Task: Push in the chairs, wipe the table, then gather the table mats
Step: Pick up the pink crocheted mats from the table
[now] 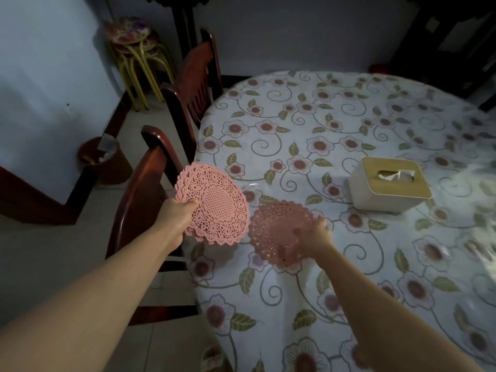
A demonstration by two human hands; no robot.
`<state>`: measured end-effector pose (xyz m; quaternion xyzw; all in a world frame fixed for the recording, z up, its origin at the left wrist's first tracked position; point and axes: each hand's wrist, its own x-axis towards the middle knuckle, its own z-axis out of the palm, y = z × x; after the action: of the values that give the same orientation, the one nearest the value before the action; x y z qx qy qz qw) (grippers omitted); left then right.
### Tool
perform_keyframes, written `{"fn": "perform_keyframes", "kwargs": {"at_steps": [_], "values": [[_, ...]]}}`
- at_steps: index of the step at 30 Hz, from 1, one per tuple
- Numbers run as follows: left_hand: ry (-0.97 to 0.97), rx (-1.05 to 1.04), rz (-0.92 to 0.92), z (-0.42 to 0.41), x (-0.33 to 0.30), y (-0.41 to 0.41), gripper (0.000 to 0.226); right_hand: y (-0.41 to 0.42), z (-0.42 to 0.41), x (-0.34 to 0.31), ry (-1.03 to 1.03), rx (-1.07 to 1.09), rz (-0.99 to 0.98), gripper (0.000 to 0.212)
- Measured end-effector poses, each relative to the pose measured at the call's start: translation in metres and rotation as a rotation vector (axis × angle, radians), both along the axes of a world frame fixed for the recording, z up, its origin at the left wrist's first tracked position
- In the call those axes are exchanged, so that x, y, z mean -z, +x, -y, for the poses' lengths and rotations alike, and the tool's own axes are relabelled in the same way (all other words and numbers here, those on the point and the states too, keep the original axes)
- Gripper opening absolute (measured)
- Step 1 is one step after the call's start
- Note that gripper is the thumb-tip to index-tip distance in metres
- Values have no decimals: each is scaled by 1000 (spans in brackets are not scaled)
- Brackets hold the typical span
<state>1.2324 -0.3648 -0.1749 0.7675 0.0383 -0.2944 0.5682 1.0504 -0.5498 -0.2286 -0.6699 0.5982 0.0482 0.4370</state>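
Your only obstacle on the table (pixel 335 124) is the tissue box (pixel 389 185) at two o'clock; the cloth beyond it, toward twelve, lies open. At nine and eleven o'clock, two chair backs (pixel 150 183) press against the table's edge, blocking passage there.

You are working in a dim room with a cool, bluish cast. The brightest patch is a pale glare on the tabletop (pixel 469 183) at the right edge, so light reaches you from that side. Soft shadows fall beneath the mats (pixel 214 200) and under your forearms. The far corners sink into near black. Straight lines bow toward the edges from the wide lens, and your forearms look stretched at the bottom. Detail is soft and slightly smeared throughout, most of all at the right.
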Motion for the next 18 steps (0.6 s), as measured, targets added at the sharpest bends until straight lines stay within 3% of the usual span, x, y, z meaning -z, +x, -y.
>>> {"fn": "perform_keyframes", "kwargs": {"at_steps": [3,7,10,13,15,18], "values": [[-58,66,-22,4,-11,-1,29,5,-9,-28,-64,-140,-32,96],[-146,146,-18,4,-17,10,58,29,-28,-74,104,-138,282,104],[-206,207,-23,7,-13,27,77,51,-39,-107,185,-158,392,101],[-264,232,-21,9,-57,20,42,68,-50,-128,115,-169,422,66],[-281,222,-23,13,-66,23,30,74,-51,-133,4,-151,384,63],[-270,210,-6,20,-68,30,33,78,-48,-141,-177,-102,405,63]]}}
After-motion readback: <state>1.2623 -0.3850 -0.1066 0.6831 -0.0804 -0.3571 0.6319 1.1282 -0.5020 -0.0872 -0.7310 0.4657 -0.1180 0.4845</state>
